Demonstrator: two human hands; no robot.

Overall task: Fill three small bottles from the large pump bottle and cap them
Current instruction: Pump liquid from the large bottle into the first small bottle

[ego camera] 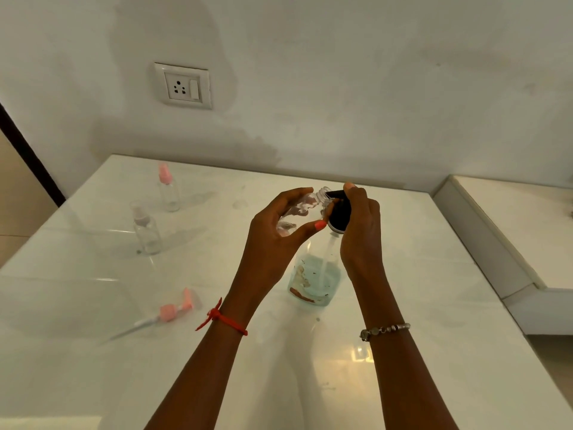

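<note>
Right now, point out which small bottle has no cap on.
The held bottle, gripped in the left hand, open neck tilted to the black pump head; the pink-capped bottle and pale-capped bottle stand capped.

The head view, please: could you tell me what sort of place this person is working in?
Probably a room in a home, not a workshop: a glossy white table stands against a stained painted wall, which carries a household socket with a switch.

Black pump head (339, 214), clear hand-held bottle (299, 211), turquoise liquid in large bottle (316, 276), pink spray cap (174, 309) lower left, pink-topped small bottle (167, 193) upper left, red wrist thread (224, 318), silver bracelet (385, 329).
</note>
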